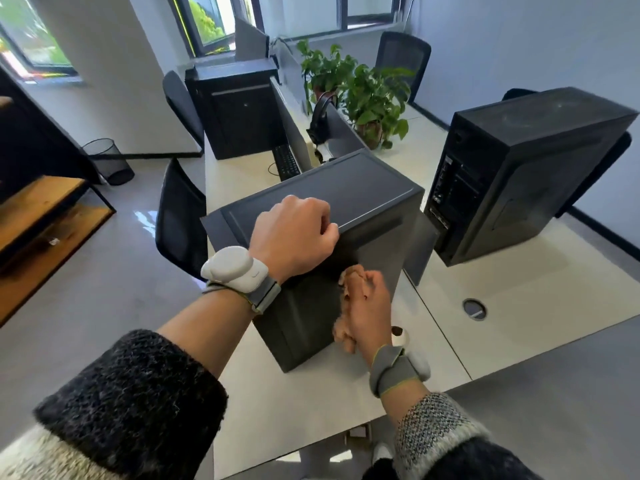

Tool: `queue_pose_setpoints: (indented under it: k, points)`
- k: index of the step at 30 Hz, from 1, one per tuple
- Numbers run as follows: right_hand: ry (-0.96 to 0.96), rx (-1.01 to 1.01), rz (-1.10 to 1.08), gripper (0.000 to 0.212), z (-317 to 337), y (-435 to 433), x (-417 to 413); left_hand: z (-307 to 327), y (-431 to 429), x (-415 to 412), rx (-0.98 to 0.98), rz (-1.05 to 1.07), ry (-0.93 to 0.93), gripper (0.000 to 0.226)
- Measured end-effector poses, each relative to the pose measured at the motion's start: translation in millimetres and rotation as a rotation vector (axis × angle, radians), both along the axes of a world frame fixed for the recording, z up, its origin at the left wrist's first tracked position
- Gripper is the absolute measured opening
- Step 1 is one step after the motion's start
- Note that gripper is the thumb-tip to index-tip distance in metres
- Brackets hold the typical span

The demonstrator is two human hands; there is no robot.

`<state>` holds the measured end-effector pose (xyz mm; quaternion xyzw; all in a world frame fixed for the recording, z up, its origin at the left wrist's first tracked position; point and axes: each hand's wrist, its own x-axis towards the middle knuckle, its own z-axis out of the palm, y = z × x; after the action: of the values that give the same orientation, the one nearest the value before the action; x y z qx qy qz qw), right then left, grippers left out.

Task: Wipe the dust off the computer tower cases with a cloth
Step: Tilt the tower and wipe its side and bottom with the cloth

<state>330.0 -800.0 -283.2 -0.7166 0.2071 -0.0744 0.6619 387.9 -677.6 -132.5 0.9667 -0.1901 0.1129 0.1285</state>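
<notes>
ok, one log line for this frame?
step: side-panel wipe | left hand: holds near tower at top edge | right hand: presses cloth on its side panel | second tower: no hand on it

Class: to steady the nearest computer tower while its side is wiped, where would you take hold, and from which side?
Probably take the nearest computer tower by its long top edge, from above. It stands upright with a flat top, so fingers can hook over that edge, as the left hand does, leaving the side panel free for the right hand and its cloth.
</notes>
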Motion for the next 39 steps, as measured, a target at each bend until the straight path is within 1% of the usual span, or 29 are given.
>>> queue_pose_setpoints:
  k: [1,2,3,4,7,8,10,11,12,15,17,18,20,22,23,24,25,26,28,29,31,32,34,35,37,39]
  points:
    - [0.096,0.083,0.007,0.013,-2.2,-5.7,1.3,-1.8,-8.2,3.3,-0.002,0.022,-0.016,0.027]
    - [0.166,0.125,0.026,0.016,-1.3,-12.7,2.7,-3.2,-14.1,7.0,-0.008,0.049,-0.022,0.028]
    - [0.182,0.135,0.036,0.020,3.0,-22.2,4.5,-5.2,-19.7,12.2,-0.016,0.079,-0.029,0.028]
    - [0.143,0.130,0.040,0.021,5.2,-38.5,9.8,-7.5,-33.3,18.8,-0.010,0.109,-0.037,0.028]
    - [-0.178,0.030,0.045,0.014,36.1,-42.1,15.5,-10.8,-33.4,23.3,-0.032,0.179,-0.093,0.028]
    - [-0.239,-0.006,0.070,0.013,37.3,-43.9,18.9,-13.4,-36.9,26.1,-0.034,0.189,-0.101,0.028]
    - [-0.263,-0.044,0.102,0.007,28.1,-43.8,22.5,-16.5,-40.3,28.0,-0.045,0.217,-0.096,0.027]
    - [-0.232,-0.039,0.098,0.003,17.0,-45.8,22.5,-17.9,-43.4,28.4,-0.043,0.233,-0.090,0.027]
    - [-0.183,-0.022,0.098,0.004,4.0,-48.4,21.5,-20.0,-45.9,29.2,-0.043,0.250,-0.093,0.027]
    - [0.038,-0.006,0.140,0.013,-25.1,-56.2,18.2,-24.8,-46.3,30.6,-0.048,0.282,-0.099,0.027]
    - [0.118,0.017,0.208,0.021,-19.2,-62.3,17.0,-27.1,-46.7,30.8,-0.018,0.276,-0.124,0.027]
    - [0.099,0.028,0.229,0.024,-11.1,-63.5,18.3,-27.7,-47.6,30.7,-0.004,0.273,-0.142,0.027]
    - [-0.055,0.006,0.244,0.024,7.5,-62.3,20.2,-27.8,-49.4,29.5,0.013,0.288,-0.161,0.026]
    - [-0.221,-0.083,0.247,0.018,15.8,-58.2,21.3,-28.3,-49.1,29.4,0.012,0.304,-0.171,0.026]
    - [-0.263,-0.137,0.240,0.014,12.3,-57.0,20.9,-28.3,-48.8,29.1,0.010,0.306,-0.170,0.026]
    - [-0.260,-0.183,0.235,0.013,1.1,-57.3,21.1,-28.6,-48.2,29.4,0.005,0.303,-0.170,0.026]
    - [-0.210,-0.209,0.233,0.013,-14.8,-60.3,21.2,-28.8,-47.6,29.6,-0.005,0.296,-0.169,0.026]
    - [-0.103,-0.196,0.235,0.016,-30.1,-65.3,21.0,-29.6,-47.2,29.7,-0.011,0.290,-0.166,0.026]
    - [0.126,-0.090,0.211,0.026,-47.8,-74.7,22.5,-31.4,-45.9,30.5,-0.010,0.279,-0.162,0.026]
    - [0.160,-0.045,0.194,0.032,-48.4,-78.8,25.2,-32.7,-45.8,31.3,-0.009,0.276,-0.166,0.026]
    - [0.072,0.013,0.162,0.036,-25.9,-82.8,30.8,-32.3,-46.7,30.9,0.000,0.281,-0.181,0.026]
    - [-0.020,0.010,0.150,0.035,-10.6,-83.2,34.3,-32.3,-46.8,31.4,0.006,0.290,-0.187,0.027]
    - [-0.223,-0.049,0.147,0.027,15.7,-82.4,38.1,-32.8,-46.2,32.2,0.008,0.294,-0.188,0.027]
    - [-0.278,-0.075,0.150,0.021,20.9,-80.6,38.4,-33.0,-46.3,32.7,0.010,0.291,-0.186,0.027]
    - [-0.279,-0.088,0.148,0.012,15.4,-76.0,36.4,-33.2,-46.2,33.1,0.011,0.285,-0.181,0.027]
    - [-0.140,-0.068,0.140,0.013,-10.6,-73.9,32.6,-33.5,-46.2,32.8,0.003,0.284,-0.181,0.026]
